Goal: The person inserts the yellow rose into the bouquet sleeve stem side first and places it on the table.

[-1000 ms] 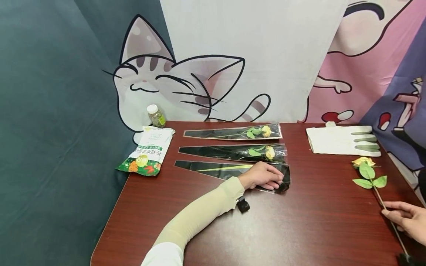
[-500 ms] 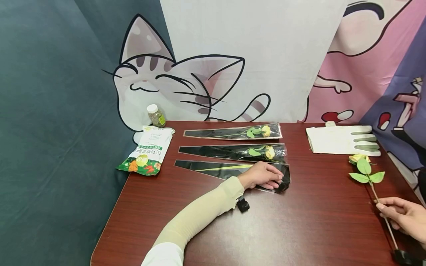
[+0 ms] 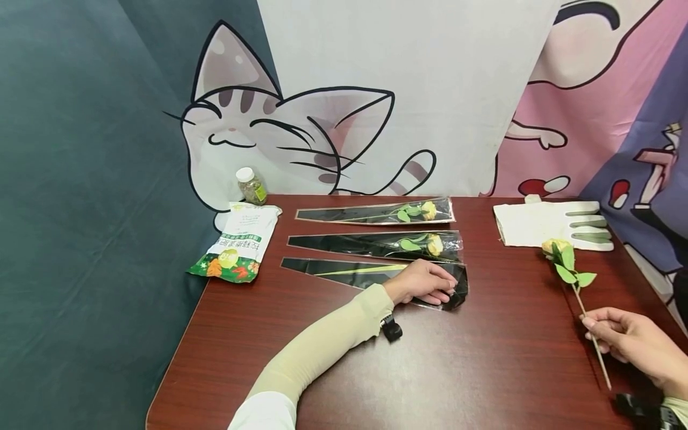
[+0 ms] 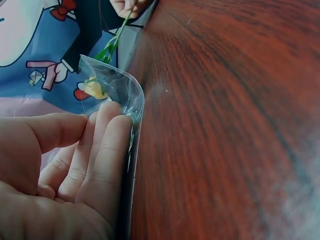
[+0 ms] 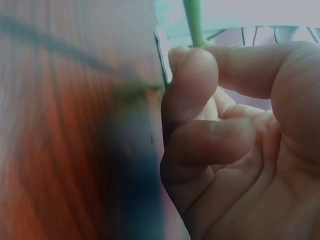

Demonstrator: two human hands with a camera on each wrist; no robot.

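My left hand point(image 3: 421, 283) pinches the film at the wide end of the nearest flower sleeve point(image 3: 338, 272), which is black-backed with a clear front. In the left wrist view the mouth of that sleeve point(image 4: 117, 80) stands lifted and spread around the fingertips. Over the right side of the table, my right hand point(image 3: 631, 343) pinches the stem of a yellow artificial rose point(image 3: 567, 260) between thumb and fingers. Its bloom points away from me, and the bare stem end sticks out below the hand. The right wrist view shows the green stem point(image 5: 194, 22) above the pinching fingertips.
Two sleeves, each with a yellow rose inside, lie behind: a middle one point(image 3: 371, 245) and a far one point(image 3: 371, 214). A white glove point(image 3: 532, 226) lies at back right. At back left are a printed bag point(image 3: 239, 242) and a white-capped jar point(image 3: 252, 188).
My right hand has moved left with the rose, whose bloom now overlaps the glove's near edge in view. The left hand keeps its place on the sleeve.
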